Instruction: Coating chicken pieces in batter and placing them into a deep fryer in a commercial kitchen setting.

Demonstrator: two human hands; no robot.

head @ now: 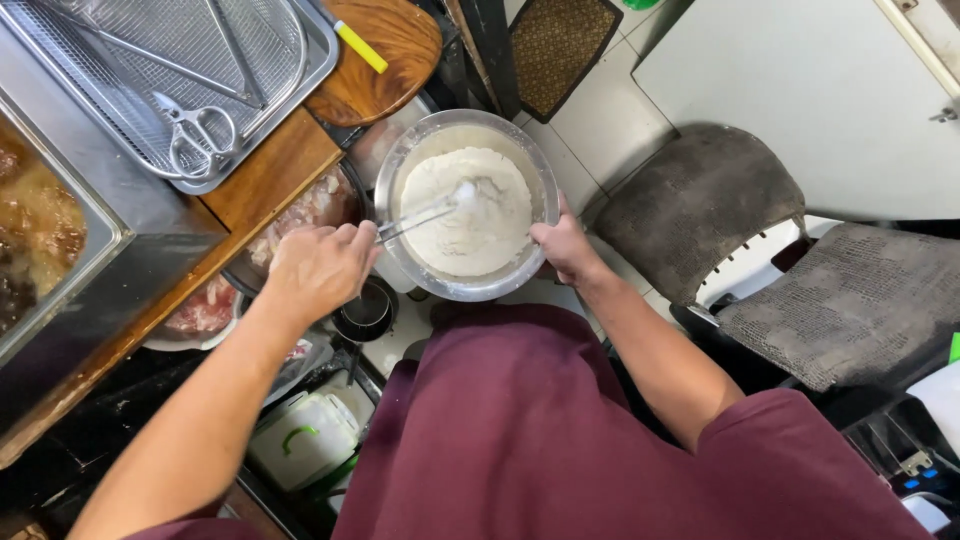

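Note:
A round steel bowl (pixel 393 170) holds a mound of white flour (pixel 485 225). My left hand (pixel 315 268) is closed on the handle of a thin metal utensil (pixel 420 215). The utensil's far end is buried in the flour, and I cannot tell whether it is a whisk or tongs. My right hand (pixel 565 248) grips the bowl's right rim and holds it above my maroon apron (pixel 520 420).
Metal tongs lie on a wire rack in a steel tray (pixel 200 130) at top left, beside a wooden board (pixel 385 60). A pan of browned food (pixel 40 220) sits at left. A bowl of raw meat (pixel 310 205) is under the counter edge. A grey-cushioned chair (pixel 700 210) stands right.

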